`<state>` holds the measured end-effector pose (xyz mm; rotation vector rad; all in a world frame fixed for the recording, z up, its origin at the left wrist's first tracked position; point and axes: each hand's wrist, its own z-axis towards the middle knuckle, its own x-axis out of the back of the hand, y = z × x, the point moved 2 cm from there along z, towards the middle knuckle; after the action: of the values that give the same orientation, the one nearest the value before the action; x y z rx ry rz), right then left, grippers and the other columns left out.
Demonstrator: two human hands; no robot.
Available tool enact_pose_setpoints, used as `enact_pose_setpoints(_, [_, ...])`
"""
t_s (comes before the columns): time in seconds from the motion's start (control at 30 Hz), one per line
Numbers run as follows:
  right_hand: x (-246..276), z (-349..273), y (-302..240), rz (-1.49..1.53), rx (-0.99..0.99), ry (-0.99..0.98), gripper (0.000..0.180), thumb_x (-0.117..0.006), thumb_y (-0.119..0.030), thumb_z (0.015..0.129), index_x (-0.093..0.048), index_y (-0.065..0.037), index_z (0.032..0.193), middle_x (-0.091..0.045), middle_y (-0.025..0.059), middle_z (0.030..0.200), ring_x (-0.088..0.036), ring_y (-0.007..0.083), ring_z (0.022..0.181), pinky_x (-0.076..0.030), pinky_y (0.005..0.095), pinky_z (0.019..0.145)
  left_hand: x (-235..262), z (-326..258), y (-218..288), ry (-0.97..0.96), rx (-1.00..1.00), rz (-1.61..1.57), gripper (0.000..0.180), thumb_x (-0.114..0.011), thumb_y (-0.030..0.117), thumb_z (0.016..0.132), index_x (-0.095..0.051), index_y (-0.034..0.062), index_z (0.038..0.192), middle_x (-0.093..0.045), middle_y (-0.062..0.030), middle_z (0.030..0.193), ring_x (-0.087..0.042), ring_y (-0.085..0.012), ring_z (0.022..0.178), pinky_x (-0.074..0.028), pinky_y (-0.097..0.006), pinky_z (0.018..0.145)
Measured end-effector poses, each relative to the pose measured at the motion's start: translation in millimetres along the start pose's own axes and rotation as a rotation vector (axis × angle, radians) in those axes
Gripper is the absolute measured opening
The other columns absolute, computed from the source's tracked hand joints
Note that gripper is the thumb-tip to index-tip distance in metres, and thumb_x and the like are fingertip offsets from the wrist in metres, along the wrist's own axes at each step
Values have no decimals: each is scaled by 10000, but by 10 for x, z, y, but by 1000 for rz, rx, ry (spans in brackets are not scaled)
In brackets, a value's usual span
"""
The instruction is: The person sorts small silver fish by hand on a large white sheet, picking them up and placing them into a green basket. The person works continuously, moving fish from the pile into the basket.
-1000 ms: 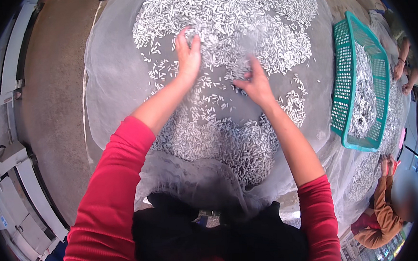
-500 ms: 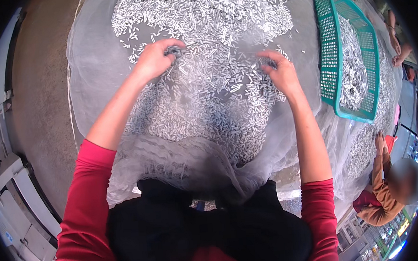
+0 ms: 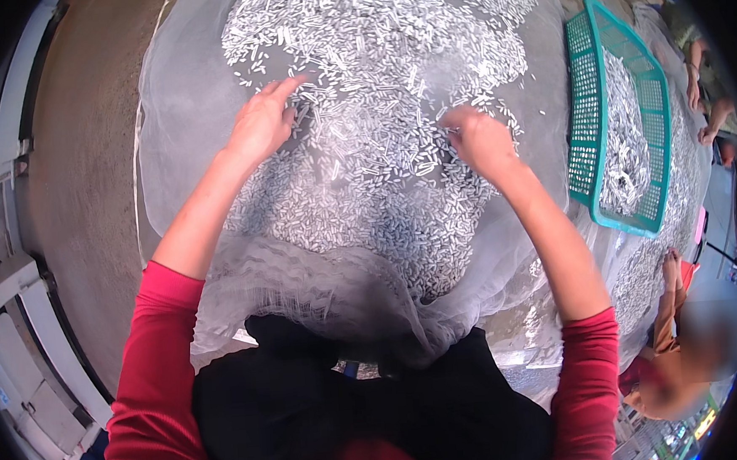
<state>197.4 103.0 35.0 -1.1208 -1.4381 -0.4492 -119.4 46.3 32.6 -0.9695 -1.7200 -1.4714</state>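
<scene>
A wide heap of small silvery-white rod-shaped pieces lies on pale netting in front of me. My left hand is over the heap's left side, palm down, with its fingers stretched toward the middle; no piece shows in it. On the other side, my right hand is low over the pieces, its fingers bent inward. Those fingertips are smeared by motion, and whatever they touch cannot be made out.
A green plastic basket holding more such pieces stands to the right. Gathered netting lies along the near edge. Beyond the basket, a person in a brown sleeve and another person's hands are beside more spread pieces.
Pieces gathered under my left fingers no longer show there, and those fingers have straightened. My right hand has moved slightly left and nearer me. The whole view has shifted a little.
</scene>
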Motion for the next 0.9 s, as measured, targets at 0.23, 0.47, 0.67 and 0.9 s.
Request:
enact_pose_setpoints(0.23, [-252, 379, -790, 20, 242, -53, 113, -579, -79, 812, -659, -116, 884, -638, 104, 917, -642, 302, 842, -522, 422, 718, -228, 95, -436, 140, -10, -101, 182, -547, 24, 831, -665, 73, 960, -644, -125, 975, -612, -330, 936, -491, -416, 823])
enact_pose_setpoints(0.47, [-770, 1354, -1330, 182, -25, 237, 179, -620, -143, 825, -612, -120, 1002, -661, 99, 921, -637, 314, 849, -504, 426, 710, -340, 306, -564, 227, -114, -60, 158, -594, 102, 841, -646, 74, 987, -638, -94, 959, -592, -299, 946, -478, -402, 824])
enact_pose_setpoints(0.67, [-917, 1508, -1364, 17, -242, 83, 259, -630, -138, 812, -591, -128, 1068, -681, 107, 873, -658, 301, 816, -507, 405, 716, -403, 531, -494, 148, -242, 135, 154, -612, 151, 844, -636, 99, 987, -606, -52, 976, -551, -259, 1000, -452, -388, 852])
enact_pose_setpoints(0.9, [-714, 1075, -978, 1717, -412, -13, 417, -607, -85, 811, -501, -53, 1213, -615, 53, 948, -622, 197, 865, -471, 306, 747, -201, 543, -908, -50, 238, -1083, 216, -585, 112, 887, -611, 103, 1101, -615, -51, 955, -599, -171, 881, -500, -313, 786])
